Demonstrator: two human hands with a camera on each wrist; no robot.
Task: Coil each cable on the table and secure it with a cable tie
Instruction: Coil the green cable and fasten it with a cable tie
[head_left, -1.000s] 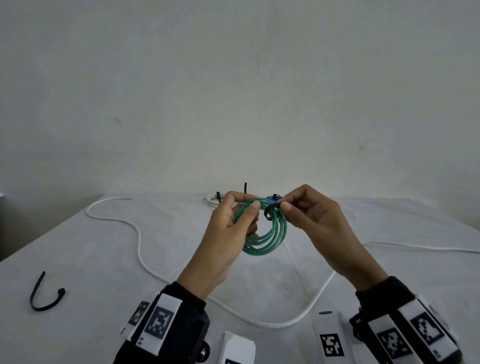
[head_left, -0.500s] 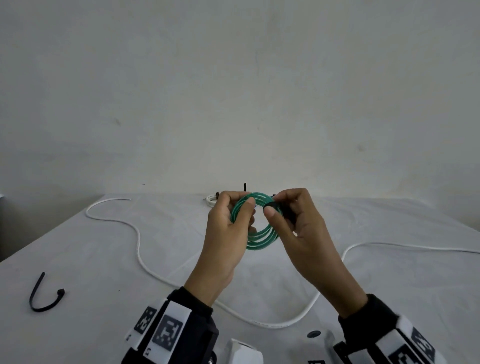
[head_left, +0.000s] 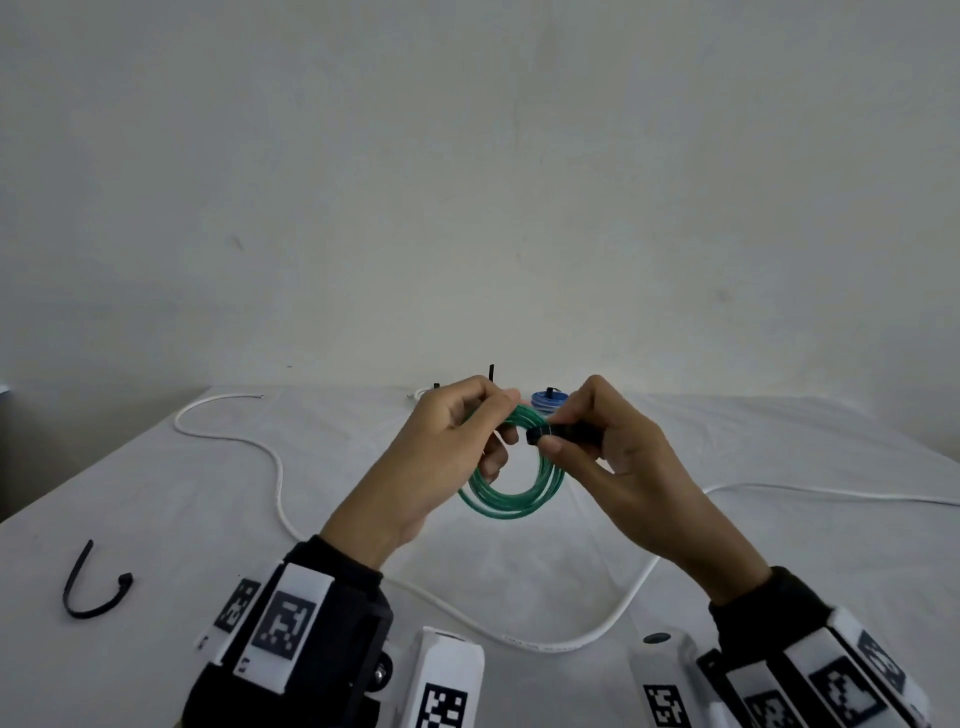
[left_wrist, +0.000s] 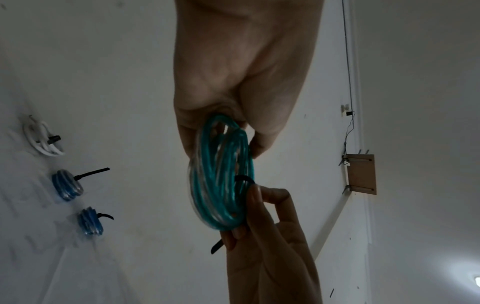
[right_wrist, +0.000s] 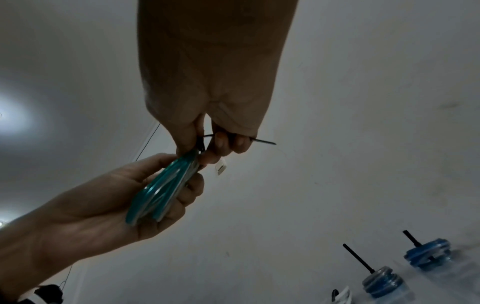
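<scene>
A green cable coil (head_left: 511, 480) (left_wrist: 221, 174) (right_wrist: 161, 189) hangs in the air above the table. My left hand (head_left: 467, 431) (left_wrist: 233, 127) grips its upper left part between thumb and fingers. A black cable tie (head_left: 563, 432) (right_wrist: 262, 140) wraps the coil's top right, and my right hand (head_left: 571, 436) (right_wrist: 207, 144) pinches it there. The tie's free tail (left_wrist: 217, 246) sticks out past my right fingers. A long white cable (head_left: 280, 467) lies uncoiled across the table.
A spare black cable tie (head_left: 93, 587) lies bent at the table's left. Tied coils sit at the far edge: two blue ones (left_wrist: 67, 187) (left_wrist: 91, 221) (right_wrist: 426, 255) and a white one (left_wrist: 43, 137). A grey wall rises behind the table.
My right hand has shifted rightward along the tie and both hands have turned the coil, which now hangs lower and more open to the head view.
</scene>
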